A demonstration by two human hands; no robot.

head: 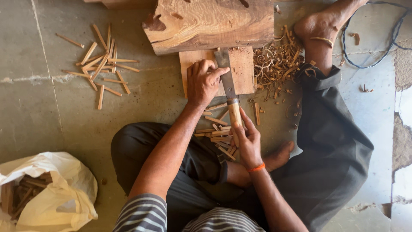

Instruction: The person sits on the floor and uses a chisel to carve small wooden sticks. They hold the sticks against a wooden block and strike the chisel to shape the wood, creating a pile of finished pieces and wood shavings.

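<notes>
The log and blue cable run off the top edge, bag bottom-left

grey concrete floor, jointed and worn, seemingly chipped at the right edge; white plastic bag lower left, blue cable looped upper right; even daylight.

a floor woodworking workshop: log, shavings, wood sticks.
</notes>
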